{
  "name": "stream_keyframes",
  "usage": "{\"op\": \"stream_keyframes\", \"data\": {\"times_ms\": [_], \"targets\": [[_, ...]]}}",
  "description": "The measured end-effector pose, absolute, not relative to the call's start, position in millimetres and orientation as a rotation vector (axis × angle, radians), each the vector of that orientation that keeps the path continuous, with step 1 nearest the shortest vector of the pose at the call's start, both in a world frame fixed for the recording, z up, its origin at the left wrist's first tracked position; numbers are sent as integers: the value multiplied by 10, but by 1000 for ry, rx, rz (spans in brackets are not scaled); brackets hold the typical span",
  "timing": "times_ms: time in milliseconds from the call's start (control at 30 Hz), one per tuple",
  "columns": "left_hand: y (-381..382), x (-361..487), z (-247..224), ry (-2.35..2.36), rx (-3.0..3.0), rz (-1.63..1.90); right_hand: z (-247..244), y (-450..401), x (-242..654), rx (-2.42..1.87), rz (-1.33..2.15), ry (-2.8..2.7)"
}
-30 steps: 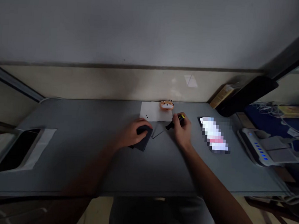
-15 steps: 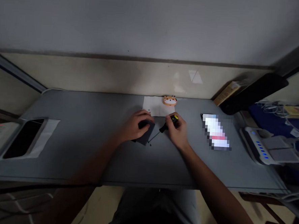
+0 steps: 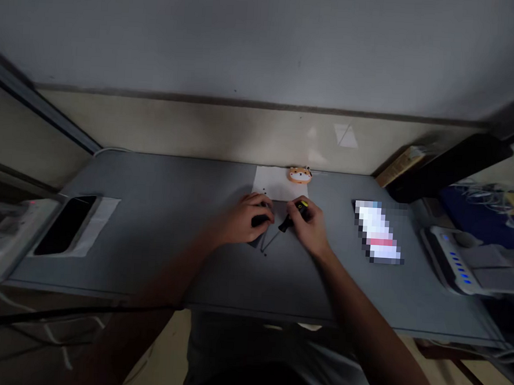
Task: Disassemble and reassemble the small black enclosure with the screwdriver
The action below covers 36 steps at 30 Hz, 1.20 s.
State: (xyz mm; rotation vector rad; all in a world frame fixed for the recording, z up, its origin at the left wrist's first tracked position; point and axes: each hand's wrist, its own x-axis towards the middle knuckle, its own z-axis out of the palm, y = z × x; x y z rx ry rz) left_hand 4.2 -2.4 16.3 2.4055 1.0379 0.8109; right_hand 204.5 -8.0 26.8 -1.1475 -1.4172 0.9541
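Observation:
My left hand (image 3: 247, 220) has its fingers curled round a small black object (image 3: 260, 220) at the middle of the grey desk (image 3: 164, 210). Part of a flat dark piece (image 3: 256, 239) shows under that hand. My right hand (image 3: 310, 226) grips a black screwdriver (image 3: 301, 207) with yellow marks. Its thin shaft slants down to the left, the tip close to a tiny dark bit (image 3: 265, 254) on the desk. Behind both hands lies a white paper (image 3: 272, 183) with a few tiny dark specks and an orange animal-faced case (image 3: 300, 175).
A black phone (image 3: 67, 225) rests on white paper at the left. To the right lies a phone with a lit, pixelated screen (image 3: 379, 232). Further right stand a white device with blue lights (image 3: 457, 263) and a long black object (image 3: 454, 164) against the wall.
The view has shifted, so the desk items appear further right. My left hand now covers more of the flat dark piece. The screwdriver stays in my right hand, pointing down-left.

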Motion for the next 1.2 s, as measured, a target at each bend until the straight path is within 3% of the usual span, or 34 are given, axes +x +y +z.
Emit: {"op": "stream_keyframes", "data": {"times_ms": [567,833,1200], "targets": [[-41,52,171,1015,2606,808,279,-71,2045,-1117,1095,-1479],[-165,110,364,980,2474,619,313,62,2198,-1189,995,-1201],[-117,140,273,1064,2533,622,275,148,2188,-1224,985,-915]]}}
